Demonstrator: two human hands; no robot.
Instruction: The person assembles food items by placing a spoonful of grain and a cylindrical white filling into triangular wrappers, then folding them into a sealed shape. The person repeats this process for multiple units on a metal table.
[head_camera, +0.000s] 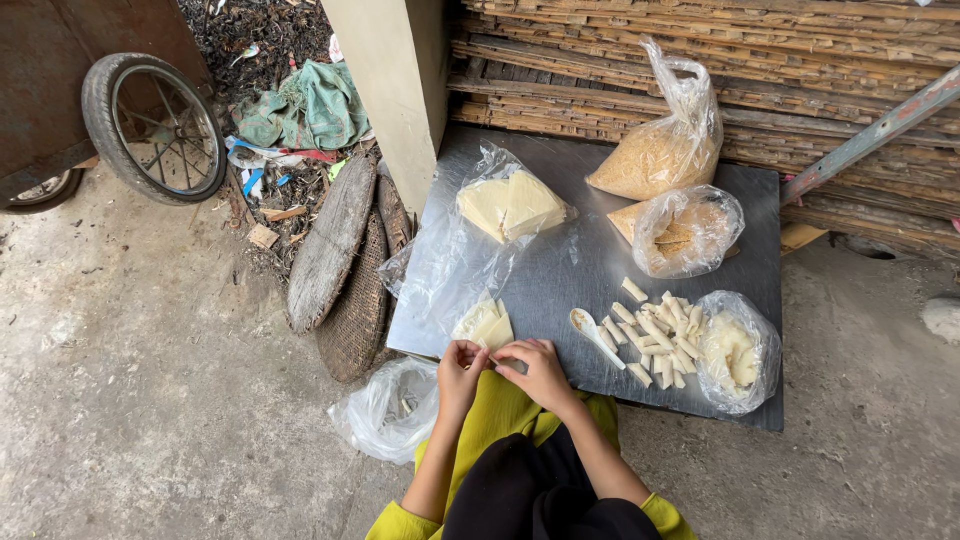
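Note:
My left hand (460, 367) and my right hand (540, 368) meet at the near edge of a grey metal sheet (580, 260), fingertips pinching a pale square wrapper (484, 325) that lies on a thin stack. To the right rests a white spoon (594, 335) and a pile of rolled pale sticks (655, 330). A clear bag of soft white filling (738, 352) sits at the sheet's right end.
A clear bag of triangular wrappers (510, 205), a bag of crumbs (660, 150) and another bag (688, 232) sit farther back. Woven trays (335, 260) lean left of the sheet. A wheel (155, 125), a post (400, 90) and stacked bamboo (700, 60) stand behind.

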